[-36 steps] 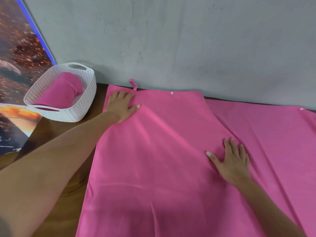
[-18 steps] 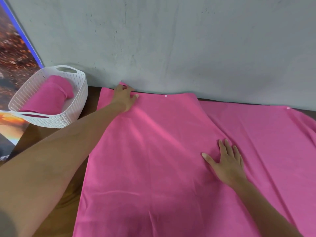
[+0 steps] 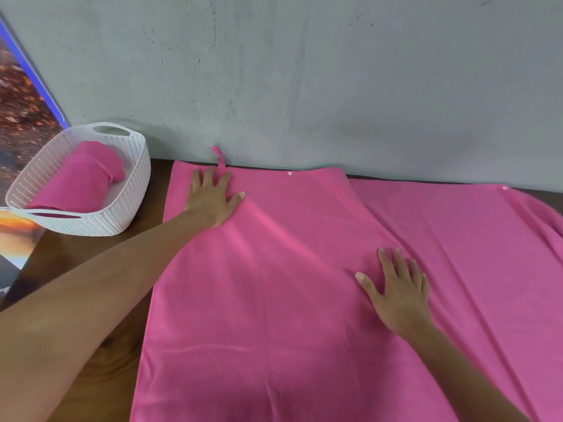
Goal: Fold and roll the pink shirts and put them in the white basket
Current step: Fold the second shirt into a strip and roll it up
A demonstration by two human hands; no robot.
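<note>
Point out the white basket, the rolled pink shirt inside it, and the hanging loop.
white basket (image 3: pixel 100 222): head view, near wall.
rolled pink shirt (image 3: pixel 77 181): head view, roll's middle.
hanging loop (image 3: pixel 220 156): head view, strap.

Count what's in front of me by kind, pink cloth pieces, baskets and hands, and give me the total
Pink cloth pieces: 2, a spread pink cloth on the table and a rolled pink cloth in the basket.
White baskets: 1, the white basket.
Hands: 2, left hand and right hand, both flat on the spread cloth.
Total: 5
</note>
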